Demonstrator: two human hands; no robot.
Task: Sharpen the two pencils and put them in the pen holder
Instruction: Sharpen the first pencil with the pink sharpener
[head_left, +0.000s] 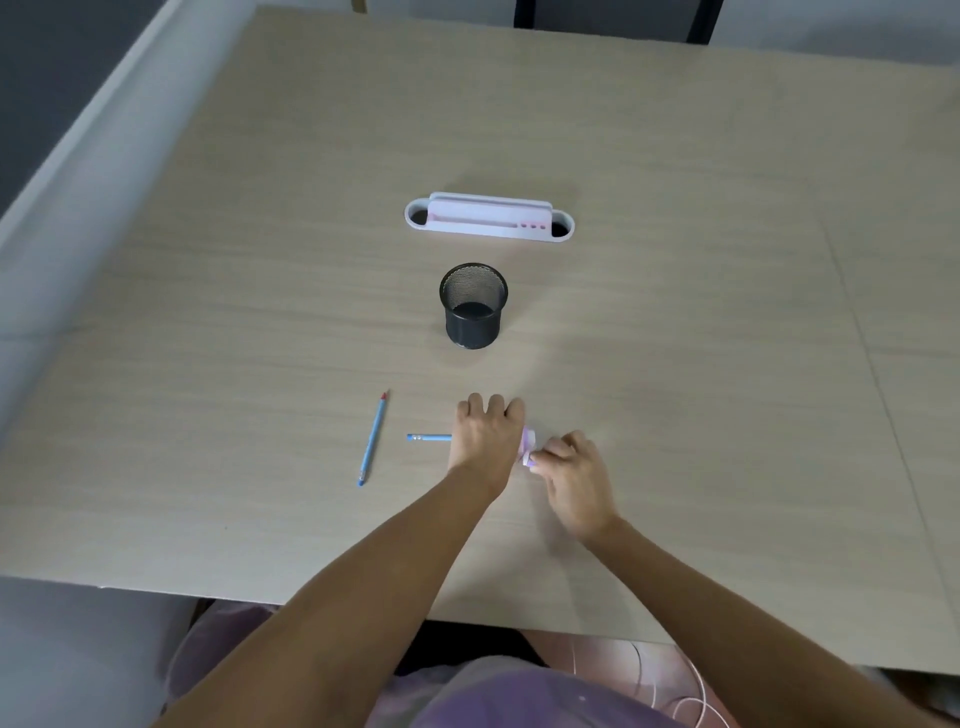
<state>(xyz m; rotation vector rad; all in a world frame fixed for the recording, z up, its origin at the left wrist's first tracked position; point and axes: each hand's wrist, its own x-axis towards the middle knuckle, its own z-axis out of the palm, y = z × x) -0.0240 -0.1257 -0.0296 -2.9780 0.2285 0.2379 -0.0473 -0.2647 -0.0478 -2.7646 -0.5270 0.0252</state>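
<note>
My left hand (488, 441) is closed around a blue pencil (429, 437) that lies level, its eraser end sticking out to the left. My right hand (571, 475) pinches a small pink sharpener (528, 448) pressed against the left hand; the pencil's tip is hidden between the hands. A second blue pencil (372, 439) lies loose on the table to the left, red tip pointing away from me. The black mesh pen holder (473, 305) stands upright beyond my hands with nothing visible inside.
A white and pink desk organizer (489, 216) sits behind the pen holder. The wooden table (701, 312) ends in a near edge by my lap. A low wall runs along the left side. Cables lie on the floor at lower right.
</note>
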